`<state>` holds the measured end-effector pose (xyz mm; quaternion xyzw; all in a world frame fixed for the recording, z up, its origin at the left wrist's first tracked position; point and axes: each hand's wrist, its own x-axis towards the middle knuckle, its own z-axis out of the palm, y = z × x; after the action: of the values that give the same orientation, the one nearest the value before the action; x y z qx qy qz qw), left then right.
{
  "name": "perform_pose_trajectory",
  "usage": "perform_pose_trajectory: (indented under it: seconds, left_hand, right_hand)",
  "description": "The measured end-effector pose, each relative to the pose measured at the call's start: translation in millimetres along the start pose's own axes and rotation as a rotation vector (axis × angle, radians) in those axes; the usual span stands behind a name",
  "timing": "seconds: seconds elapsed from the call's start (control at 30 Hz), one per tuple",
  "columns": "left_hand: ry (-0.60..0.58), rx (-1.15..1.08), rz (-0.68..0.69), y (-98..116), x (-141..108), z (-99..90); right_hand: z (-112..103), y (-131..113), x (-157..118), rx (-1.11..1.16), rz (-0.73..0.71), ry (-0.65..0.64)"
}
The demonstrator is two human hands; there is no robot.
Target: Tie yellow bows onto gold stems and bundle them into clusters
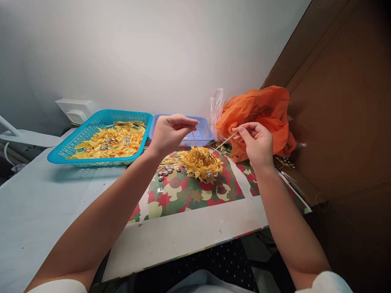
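On the table lies a bundle of yellow ribbon bows (201,165) with gold wire ties looped up at its top and silver bells among the ribbon. My left hand (171,132), above and left of the bundle, pinches one end of a thin pale string (226,141) between thumb and fingertips. To the right, my right hand (258,142) pinches another length of the pale string, which slants down towards the bundle. Whether both lengths are one piece cannot be seen behind the gold loops. Loose silver bells (165,173) and gold ties (168,161) lie just left of the bundle.
A turquoise basket (62,152) full of yellow bows stands at the left. Behind the bundle is a blue-violet plastic tray (207,136). An orange bag (275,101) and a clear plastic bag (217,103) stand back right, beside a tall cardboard panel (342,114). Patterned paper (195,197) covers part of the table.
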<state>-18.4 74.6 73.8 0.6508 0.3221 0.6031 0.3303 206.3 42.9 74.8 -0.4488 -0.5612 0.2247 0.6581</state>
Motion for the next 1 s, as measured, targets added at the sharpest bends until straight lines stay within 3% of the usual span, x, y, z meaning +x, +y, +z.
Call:
perform_pose_trajectory:
  seconds: [0.13, 0.3, 0.53, 0.73, 0.83, 1.0]
  left_hand:
    - [0.019, -0.055, 0.027, 10.4, -1.8, 1.5]
    - [0.148, -0.046, 0.128, 13.5, -1.3, 1.1]
    - [0.180, -0.019, 0.161, 15.1, -1.0, 0.5]
    - [0.186, -0.058, 0.143, 21.0, -1.7, 1.4]
    - [0.181, -0.035, 0.121, 25.8, -3.1, 2.6]
    - [0.073, -0.018, 0.085, 35.0, -9.1, 6.2]
  right_hand:
    - [0.0, -2.1, 6.8, 0.076, 0.087, -0.139]
    - [1.5, -8.4, 17.4, 0.064, -0.038, -0.081]
    - [15.1, -14.1, 15.5, -0.006, -0.160, -0.046]
    - [24.0, -20.4, 13.3, 0.009, -0.236, -0.023]
    - [32.6, -29.7, 8.8, 0.038, -0.229, -0.076]
    - [54.3, -48.1, -0.1, 0.068, -0.210, -0.214]
